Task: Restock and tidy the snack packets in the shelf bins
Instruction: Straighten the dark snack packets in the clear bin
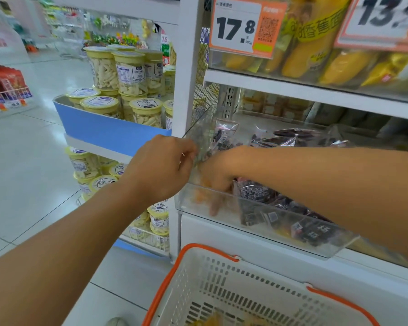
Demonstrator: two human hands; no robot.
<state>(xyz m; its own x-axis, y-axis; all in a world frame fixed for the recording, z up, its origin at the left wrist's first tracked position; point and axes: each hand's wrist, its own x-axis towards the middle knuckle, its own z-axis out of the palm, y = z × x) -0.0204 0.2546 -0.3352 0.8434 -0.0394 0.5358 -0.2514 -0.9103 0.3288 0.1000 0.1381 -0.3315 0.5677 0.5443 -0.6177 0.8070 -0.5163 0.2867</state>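
Right hand [216, 177] beside dark packets [257, 192]

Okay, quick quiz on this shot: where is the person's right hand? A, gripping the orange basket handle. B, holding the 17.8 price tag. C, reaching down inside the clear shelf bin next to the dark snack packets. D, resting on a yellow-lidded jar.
C: the right hand is down inside the clear bin, its fingers seen through the front wall, beside the dark packets.

Two hands, the left hand [159, 167] and right hand [218, 178], reach one clear bin [257, 228]. One white basket [233, 285] sits below them. Two price cards [239, 25] hang above. The dark packets [254, 191] beside the right grip are too many and too overlapped to count.
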